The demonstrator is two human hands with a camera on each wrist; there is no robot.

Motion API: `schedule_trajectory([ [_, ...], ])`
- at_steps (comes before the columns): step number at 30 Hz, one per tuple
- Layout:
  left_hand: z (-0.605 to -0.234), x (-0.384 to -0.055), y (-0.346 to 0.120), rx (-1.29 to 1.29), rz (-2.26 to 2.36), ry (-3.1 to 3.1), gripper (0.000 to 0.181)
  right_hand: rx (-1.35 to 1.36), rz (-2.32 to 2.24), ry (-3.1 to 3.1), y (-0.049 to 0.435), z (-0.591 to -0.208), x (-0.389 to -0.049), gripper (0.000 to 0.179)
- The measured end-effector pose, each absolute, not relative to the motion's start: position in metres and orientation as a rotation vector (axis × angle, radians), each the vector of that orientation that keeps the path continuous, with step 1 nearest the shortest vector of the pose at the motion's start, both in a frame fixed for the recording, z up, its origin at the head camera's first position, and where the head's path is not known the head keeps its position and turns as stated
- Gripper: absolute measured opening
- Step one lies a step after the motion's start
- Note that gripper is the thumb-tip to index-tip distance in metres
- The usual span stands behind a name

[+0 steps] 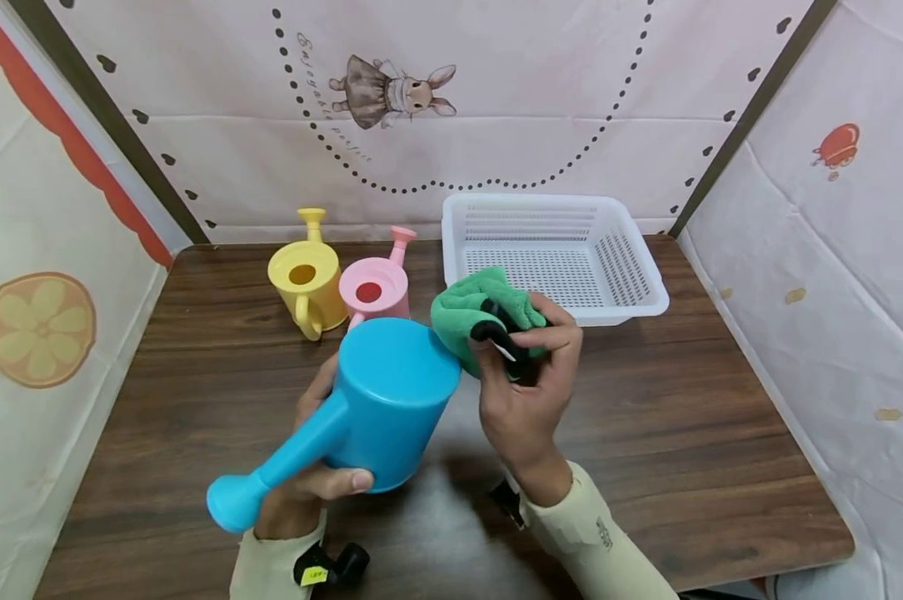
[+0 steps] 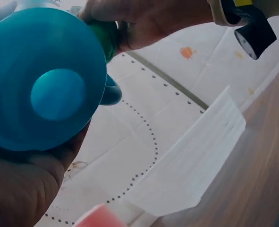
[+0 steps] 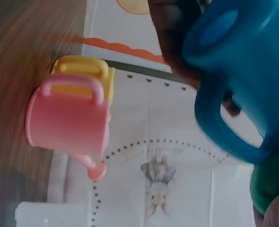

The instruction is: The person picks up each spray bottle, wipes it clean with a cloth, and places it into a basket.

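Note:
My left hand (image 1: 312, 483) grips a blue watering can (image 1: 395, 392) from its far-left side, with the thumb along its lower edge. The can is upturned: its flat base faces up and the spout slopes down toward the near left. The round opening faces the left wrist view, and the looped handle (image 3: 207, 116) shows in the right wrist view. My right hand (image 1: 530, 392) pinches a bunched green cloth (image 1: 459, 312) with a black, strap-like part (image 1: 496, 333). The cloth lies against the can's side near its base.
A yellow watering can (image 1: 320, 287) and a pink watering can (image 1: 380, 279) stand upright at the back left of the wooden table (image 1: 684, 417). A white perforated basket (image 1: 631, 308) sits at the back right. Printed fabric walls (image 1: 496, 150) enclose the table's back and sides.

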State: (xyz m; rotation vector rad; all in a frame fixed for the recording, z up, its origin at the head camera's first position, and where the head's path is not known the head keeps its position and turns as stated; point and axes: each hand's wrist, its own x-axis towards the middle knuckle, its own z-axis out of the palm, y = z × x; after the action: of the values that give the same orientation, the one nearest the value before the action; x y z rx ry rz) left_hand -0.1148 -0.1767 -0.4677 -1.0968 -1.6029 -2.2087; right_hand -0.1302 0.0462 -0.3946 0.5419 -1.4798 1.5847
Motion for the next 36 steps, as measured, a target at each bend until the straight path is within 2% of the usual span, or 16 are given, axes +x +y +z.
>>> schedule_trajectory([
  [8, -0.454, -0.114, -0.192, -1.084, -2.112, -1.846, 0.102, 0.758, 1.672, -1.704, 0.076, -0.393, -0.139, 0.041],
  [14, -0.455, -0.115, -0.199, -1.021, -2.012, -2.163, 0.105, 0.975, 1.682, -1.735, 0.074, -0.379, -0.136, 0.029],
  [19, -0.465, -0.118, -0.194, -0.986, -2.017, -2.065, 0.109, 1.111, 1.682, -1.663, 0.071, -0.373, -0.131, 0.029],
  [24, -0.468, -0.119, -0.188, -0.915, -2.170, -1.847, 0.103, 1.091, 1.652, -1.645, 0.084, -0.378, -0.129, 0.038],
  [29, -0.463, -0.119, -0.188, -1.022, -2.182, -1.846, 0.090, 0.914, 1.615, -1.822, 0.093, -0.382, -0.134, 0.028],
  [33, -0.463, -0.116, -0.186, -1.060, -2.106, -1.960, 0.093, 0.851, 1.602, -1.897, 0.087, -0.378, -0.136, 0.034],
  [36, -0.465, -0.115, -0.183, -1.029, -2.061, -2.024, 0.099, 0.915, 1.609, -1.855, 0.078, -0.372, -0.135, 0.035],
])
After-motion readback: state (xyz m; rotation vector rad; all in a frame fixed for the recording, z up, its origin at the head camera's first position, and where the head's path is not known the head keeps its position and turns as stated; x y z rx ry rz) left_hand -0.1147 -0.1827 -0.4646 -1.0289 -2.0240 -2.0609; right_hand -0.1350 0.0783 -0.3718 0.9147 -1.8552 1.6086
